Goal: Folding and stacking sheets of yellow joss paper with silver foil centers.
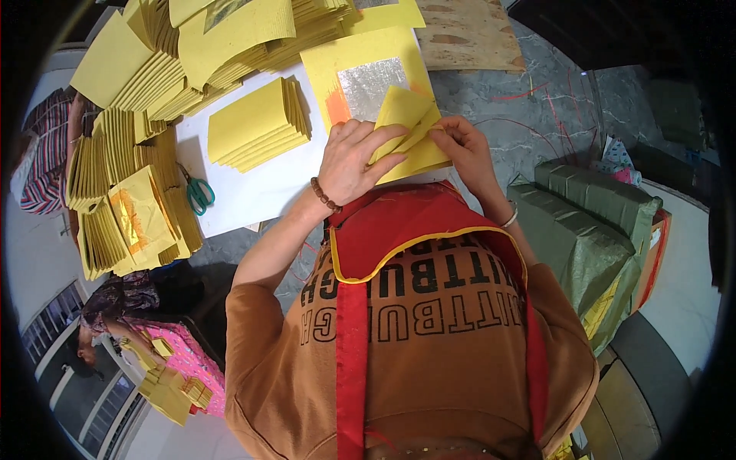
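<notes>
A yellow paper sheet [405, 164] lies in front of me at the table's near edge, its near part folded up into loose flaps. My left hand [355, 157] rests on its left side, thumb and forefinger around a raised fold. With thumb and fingertips pinched together, my right hand [465, 149] grips the right edge of a flap. Beneath the fold lies yellow paper with a silver foil square [371, 86] and orange colouring beside the foil. Left of my left hand sits a small stack of folded yellow papers [257, 126].
Teal-handled scissors [200, 196] lie on the white tabletop [228, 221], beside piled folded yellow papers [115, 161]. A plywood board [469, 34] is at the far right. Green wrapped bundles [575, 245] stand to my right. Other people work at the left, one near a pink-covered table [201, 356].
</notes>
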A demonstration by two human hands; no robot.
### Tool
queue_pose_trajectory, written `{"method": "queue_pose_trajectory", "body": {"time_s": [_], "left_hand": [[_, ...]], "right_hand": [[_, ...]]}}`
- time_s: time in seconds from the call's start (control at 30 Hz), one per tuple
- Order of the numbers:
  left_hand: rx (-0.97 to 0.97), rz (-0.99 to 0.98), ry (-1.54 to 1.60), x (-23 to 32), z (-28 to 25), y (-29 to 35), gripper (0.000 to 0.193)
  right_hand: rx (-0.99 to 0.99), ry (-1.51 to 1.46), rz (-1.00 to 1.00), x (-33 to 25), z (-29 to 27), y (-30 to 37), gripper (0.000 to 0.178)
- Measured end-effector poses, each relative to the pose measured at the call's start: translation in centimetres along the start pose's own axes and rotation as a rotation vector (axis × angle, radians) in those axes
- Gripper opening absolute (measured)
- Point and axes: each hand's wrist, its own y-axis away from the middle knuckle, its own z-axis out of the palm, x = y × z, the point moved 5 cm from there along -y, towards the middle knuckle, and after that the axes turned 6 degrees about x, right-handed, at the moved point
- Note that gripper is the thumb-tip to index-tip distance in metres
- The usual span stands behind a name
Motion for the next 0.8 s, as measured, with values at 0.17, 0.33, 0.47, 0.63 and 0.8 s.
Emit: {"method": "queue_pose_trajectory", "body": {"time_s": [0.17, 0.33, 0.47, 0.63, 0.8], "left_hand": [[-0.006, 0.01, 0.01, 0.1, 0.0, 0.0, 0.029], [0.019, 0.067, -0.001, 0.7, -0.5, -0.2, 0.031], [0.04, 0.179, -0.07, 1.7, -0.7, -0.1, 0.037], [0.01, 0.068, -0.017, 0.9, -0.2, 0.3, 0.039], [-0.029, 0.237, -0.129, 1.3, 0.3, 0.5, 0.044]], "right_hand": [[0.007, -0.058, -0.019, -1.0, 0.2, 0.3, 0.013], [-0.014, -0.083, 0.023, -1.3, -0.1, 0.3, 0.013], [-0.041, -0.111, 0.082, -1.4, -0.2, -0.2, 0.016], [-0.003, -0.174, 0.083, -2.2, -0.6, -0.4, 0.021], [0.152, -0.047, 0.054, -1.6, -2.1, -0.1, 0.026]]}}
